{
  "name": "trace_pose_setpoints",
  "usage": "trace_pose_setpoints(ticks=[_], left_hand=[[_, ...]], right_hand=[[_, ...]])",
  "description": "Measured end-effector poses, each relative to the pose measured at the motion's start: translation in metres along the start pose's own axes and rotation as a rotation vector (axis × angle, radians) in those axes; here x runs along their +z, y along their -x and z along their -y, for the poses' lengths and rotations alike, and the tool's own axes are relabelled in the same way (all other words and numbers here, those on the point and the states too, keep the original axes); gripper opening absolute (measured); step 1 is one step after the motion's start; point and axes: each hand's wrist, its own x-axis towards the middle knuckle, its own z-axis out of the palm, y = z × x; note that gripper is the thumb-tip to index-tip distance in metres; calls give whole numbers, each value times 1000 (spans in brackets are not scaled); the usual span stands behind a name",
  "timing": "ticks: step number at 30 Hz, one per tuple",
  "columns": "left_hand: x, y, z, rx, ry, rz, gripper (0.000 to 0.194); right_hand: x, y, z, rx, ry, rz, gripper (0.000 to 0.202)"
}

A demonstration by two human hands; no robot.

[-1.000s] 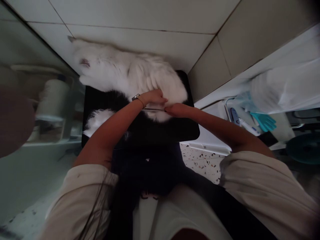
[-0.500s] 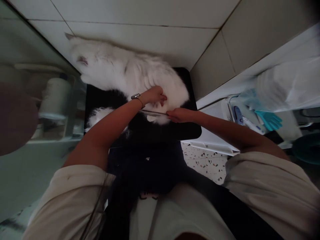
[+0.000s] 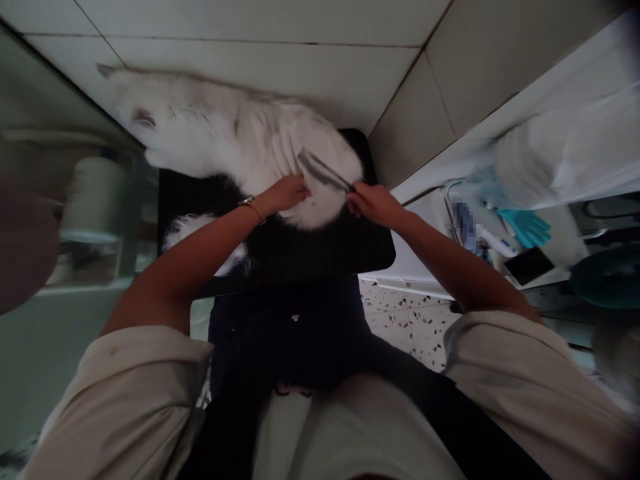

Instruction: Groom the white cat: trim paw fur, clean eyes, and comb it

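A white long-haired cat [image 3: 200,127] lies on its side on a black table [image 3: 300,257], its head at the left and its back toward the tiled wall. My right hand [image 3: 373,202] is closed round the handle of a metal comb [image 3: 323,170], whose toothed end lies over the cat's hindquarters. My left hand [image 3: 289,193] rests against the fur of the cat's rear belly, fingers curled; what they pinch, if anything, is too small to make out. Loose white fur [image 3: 187,230] sits on the table beside my left forearm.
At the right, a white tray [image 3: 450,200] holds a blurred blue item, near blue gloves [image 3: 530,227] and a dark phone-like slab [image 3: 530,265]. A teal basin [image 3: 607,277] is farther right. On the left stands a white bottle [image 3: 95,197] behind glass.
The comb has risen from the table's near side to over the cat's hindquarters, turned by my right hand. My left hand has shifted slightly left. The whole view has shifted a little.
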Motion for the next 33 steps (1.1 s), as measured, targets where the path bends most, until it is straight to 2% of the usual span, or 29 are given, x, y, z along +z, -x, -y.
trace_pose_setpoints(ticks=[3, 6, 8, 11, 12, 13, 16, 18, 22, 25, 29, 33], left_hand=[[2, 7, -1, -64, -19, -36, 23], [0, 13, -3, -68, 12, -69, 18], [-5, 20, -7, -47, 64, -36, 16], [-22, 34, -14, -64, 137, 52, 15], [-30, 38, -16, -76, 157, 38, 17], [-38, 40, -18, -82, 171, -13, 18], [-56, 35, -15, -47, 138, -262, 18], [-58, 23, -8, 9, 77, -316, 22], [-45, 1, 7, 192, 14, -97, 36], [-37, -5, 9, 297, -48, 36, 41], [-38, -6, -1, 279, -82, 155, 42], [-46, -8, -7, 206, 20, 279, 36]], right_hand=[[-2, -28, -10, 92, 27, -69, 22], [9, -42, -11, 101, 98, 1, 22], [17, -44, -11, 126, 125, 70, 22], [28, -40, -15, 143, 25, 186, 24], [31, -39, -17, 125, -28, 215, 26], [34, -38, -20, 99, -76, 233, 27], [42, -35, -24, 22, -176, 262, 31], [47, -32, -23, -6, -217, 283, 31], [53, -25, -20, -3, -174, 287, 28], [54, -19, -19, -29, -171, 290, 29], [55, -11, -17, -113, -317, 325, 33], [53, -1, -12, -115, -500, 373, 35]])
